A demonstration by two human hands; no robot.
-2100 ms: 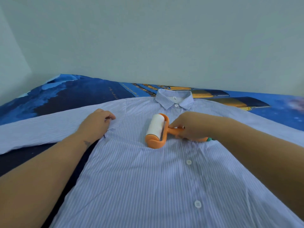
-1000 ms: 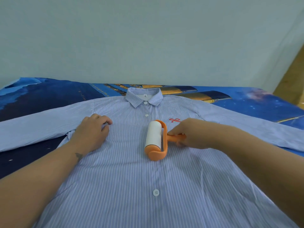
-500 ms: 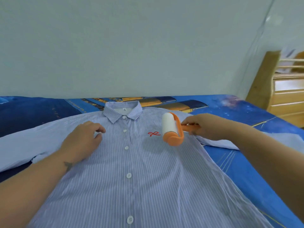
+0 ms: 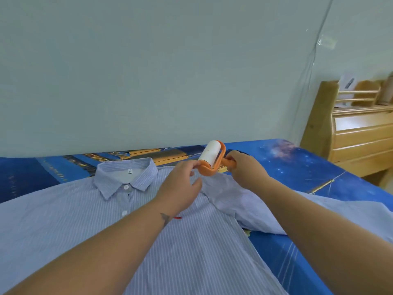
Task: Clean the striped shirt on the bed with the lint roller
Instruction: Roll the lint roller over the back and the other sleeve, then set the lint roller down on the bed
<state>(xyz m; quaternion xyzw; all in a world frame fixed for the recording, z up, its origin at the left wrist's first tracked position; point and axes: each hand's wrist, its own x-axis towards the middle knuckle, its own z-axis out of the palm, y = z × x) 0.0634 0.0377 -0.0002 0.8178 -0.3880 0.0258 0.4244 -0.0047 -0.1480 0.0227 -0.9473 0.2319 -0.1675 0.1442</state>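
Blue bedsheet (image 4: 297,173), striped shirt (image 4: 191,252), right hand (image 4: 246,169) gripping lint roller (image 4: 211,157), left hand (image 4: 180,188) fingers apart

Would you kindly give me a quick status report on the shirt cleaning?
Right hand grips lint roller handle, roller raised. Left hand fingers at roller's frame. Striped shirt flat on bed. Nothing in the way.

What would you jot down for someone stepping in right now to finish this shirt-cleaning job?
Right hand: closed on the orange handle of the lint roller, held up off the fabric near the shirt's shoulder.
Left hand: open, fingertips reaching to the roller's lower end; whether they touch it is unclear.
Striped shirt: lies flat, front up, buttoned, on the blue bed sheet, collar toward the wall.
Done: cannot judge how much has been rolled from this view.
Left: bring the roller back onto the fabric and probably cover the sleeves and lower front.
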